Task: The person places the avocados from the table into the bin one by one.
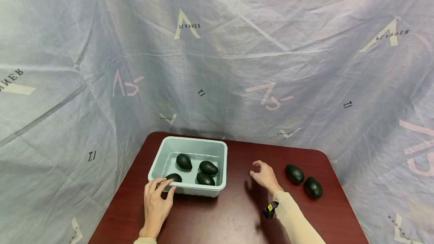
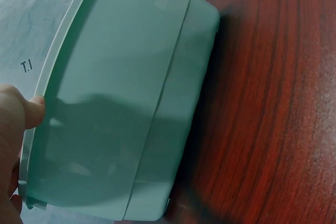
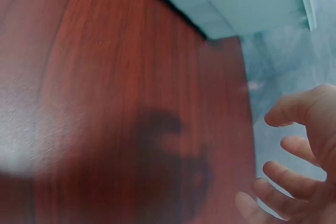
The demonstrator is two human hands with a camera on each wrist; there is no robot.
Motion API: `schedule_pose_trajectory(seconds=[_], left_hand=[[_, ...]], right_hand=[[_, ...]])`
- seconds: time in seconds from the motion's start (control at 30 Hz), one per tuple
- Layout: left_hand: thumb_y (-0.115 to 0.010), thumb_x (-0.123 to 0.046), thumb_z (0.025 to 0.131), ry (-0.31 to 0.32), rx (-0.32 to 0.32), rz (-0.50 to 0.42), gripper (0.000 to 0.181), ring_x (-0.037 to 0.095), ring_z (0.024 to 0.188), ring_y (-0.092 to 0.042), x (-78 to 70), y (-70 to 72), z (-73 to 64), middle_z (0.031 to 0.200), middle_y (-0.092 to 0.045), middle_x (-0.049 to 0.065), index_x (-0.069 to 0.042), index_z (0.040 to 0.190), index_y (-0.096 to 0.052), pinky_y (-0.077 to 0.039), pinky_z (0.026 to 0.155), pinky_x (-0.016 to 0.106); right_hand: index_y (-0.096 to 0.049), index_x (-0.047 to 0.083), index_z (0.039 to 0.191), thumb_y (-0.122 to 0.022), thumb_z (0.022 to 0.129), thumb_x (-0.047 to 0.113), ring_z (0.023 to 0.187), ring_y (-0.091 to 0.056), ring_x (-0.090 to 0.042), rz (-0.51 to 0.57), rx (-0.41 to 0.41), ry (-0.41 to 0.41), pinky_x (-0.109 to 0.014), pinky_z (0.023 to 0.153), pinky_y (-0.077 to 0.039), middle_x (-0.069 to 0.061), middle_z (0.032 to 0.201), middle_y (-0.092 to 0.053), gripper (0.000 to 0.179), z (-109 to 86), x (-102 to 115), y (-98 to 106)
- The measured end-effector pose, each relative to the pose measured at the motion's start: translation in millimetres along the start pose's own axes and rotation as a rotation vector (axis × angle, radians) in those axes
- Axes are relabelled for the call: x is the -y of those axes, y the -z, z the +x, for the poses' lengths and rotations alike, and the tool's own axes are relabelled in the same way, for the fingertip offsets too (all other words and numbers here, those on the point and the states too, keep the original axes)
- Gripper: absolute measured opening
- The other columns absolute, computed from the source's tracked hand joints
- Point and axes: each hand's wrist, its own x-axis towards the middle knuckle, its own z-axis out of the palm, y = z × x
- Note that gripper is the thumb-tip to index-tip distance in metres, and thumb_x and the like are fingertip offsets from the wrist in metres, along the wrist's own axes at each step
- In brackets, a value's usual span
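Tub (image 1: 200, 147) with four avocados (image 1: 184, 161) sits pinched at its rim (image 1: 200, 186) by the left grip (image 1: 157, 203), the relaxed right grip (image 1: 266, 177) apart.

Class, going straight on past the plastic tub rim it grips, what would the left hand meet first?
Probably the near-left avocado inside the plastic tub, close to the left hand; depth is unclear, so they may touch.

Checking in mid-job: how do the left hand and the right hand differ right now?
The left hand grips the near rim of the pale green bin, while the right hand holds nothing above the table.
The left hand is at the bin's near left corner; the right hand is between the bin and the two avocados outside it.
Both hands are bare, with pale sleeves near the wrists.
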Motion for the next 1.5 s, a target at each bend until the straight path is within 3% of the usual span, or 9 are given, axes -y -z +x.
schedule_pose_trajectory(seconds=[0.57, 0.97, 1.5], left_hand=[[-0.096, -0.004, 0.072, 0.011, 0.018, 0.014, 0.034, 0.044, 0.112, -0.059, 1.2, 0.7, -0.9, 0.109, -0.073, 0.013, -0.011, 0.104, -0.083, -0.042, 0.101, 0.051], [-0.096, -0.003, 0.072, 0.027, 0.023, 0.020, 0.035, 0.043, 0.112, -0.059, 0.2, 0.0, -3.3, 0.109, -0.073, 0.016, -0.009, 0.104, -0.084, -0.041, 0.101, 0.049], [-0.096, -0.003, 0.072, 0.018, 0.013, 0.017, 0.035, 0.042, 0.114, -0.059, 0.9, 0.5, -0.6, 0.109, -0.073, 0.013, -0.008, 0.104, -0.084, -0.042, 0.102, 0.049]], right_hand=[[-0.061, 0.002, 0.145, -0.071, 0.099, 0.021, 0.126, -0.064, -0.045, -0.039, -0.029, -0.076, -0.063, 0.101, -0.054, -0.025, 0.144, -0.063, 0.050, -17.7, -53.2, 16.3], [-0.062, 0.002, 0.143, -0.070, 0.099, 0.024, 0.120, -0.065, -0.047, -0.101, -0.094, -0.079, -0.063, 0.095, -0.055, -0.027, 0.141, -0.063, 0.050, -21.4, -72.1, 34.8], [-0.057, 0.001, 0.146, -0.064, 0.101, 0.026, 0.130, -0.056, -0.055, -0.180, -0.144, -0.108, -0.070, 0.099, -0.049, -0.032, 0.148, -0.054, 0.052, -18.0, -93.9, 73.6]])
